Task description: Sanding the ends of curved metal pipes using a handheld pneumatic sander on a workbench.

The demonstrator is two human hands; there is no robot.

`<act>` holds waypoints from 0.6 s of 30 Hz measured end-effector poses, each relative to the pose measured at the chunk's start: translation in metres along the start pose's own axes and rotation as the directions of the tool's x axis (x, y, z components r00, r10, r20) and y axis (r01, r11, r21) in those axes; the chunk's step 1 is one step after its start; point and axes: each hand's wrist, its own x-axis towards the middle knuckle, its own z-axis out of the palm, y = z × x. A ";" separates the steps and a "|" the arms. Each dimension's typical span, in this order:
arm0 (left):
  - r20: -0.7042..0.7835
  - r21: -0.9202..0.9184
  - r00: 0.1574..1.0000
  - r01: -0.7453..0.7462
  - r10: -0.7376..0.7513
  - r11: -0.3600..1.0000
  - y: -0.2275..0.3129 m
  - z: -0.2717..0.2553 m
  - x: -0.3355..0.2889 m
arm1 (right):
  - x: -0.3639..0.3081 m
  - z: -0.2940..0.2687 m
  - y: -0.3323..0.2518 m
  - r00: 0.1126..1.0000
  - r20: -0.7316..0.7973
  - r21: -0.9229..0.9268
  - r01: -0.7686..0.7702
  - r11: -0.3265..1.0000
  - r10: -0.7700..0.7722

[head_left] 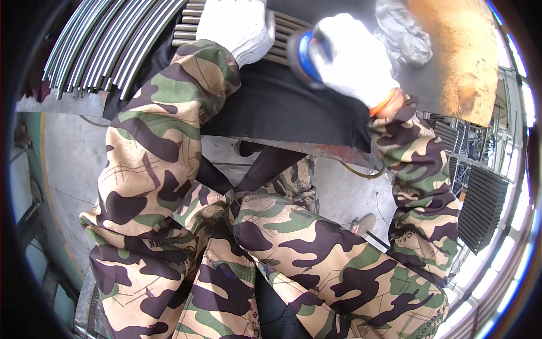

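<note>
My left hand (240,31), in a white knitted glove, rests on a row of metal rods (189,28) at the top of the view. Its fingers are hidden by the glove's back and the picture's edge. To its right, my right hand (355,62), also white-gloved, with an orange cuff, grips a round blue-rimmed thing (307,59) by its side. Motion blurs this thing, and its exact kind does not show. It is close to the rods' right ends; whether it touches them I cannot tell. Black cloth (282,101) lies under the rods and hangs over the table's near edge.
Many shiny curved-looking rods (113,45) lie side by side at the upper left. Crumpled clear plastic (401,34) sits beyond my right hand, next to a worn brown board (457,56). Stacked dark bars (483,209) stand at the right. My camouflage-clad legs (333,243) are below the table.
</note>
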 end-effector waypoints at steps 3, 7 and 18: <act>0.048 -0.043 0.999 0.007 -0.005 0.999 -0.001 -0.005 0.002 | 0.016 -0.007 -0.002 0.999 0.036 -0.006 -0.034 0.999 0.034; -0.035 0.028 0.999 -0.017 0.018 0.999 -0.001 0.002 0.000 | 0.023 -0.012 0.003 0.999 0.007 -0.004 -0.033 0.999 0.033; -0.013 0.007 1.000 0.009 -0.009 1.000 -0.003 0.003 0.002 | 0.015 -0.014 0.002 0.998 0.051 -0.002 -0.026 1.000 0.026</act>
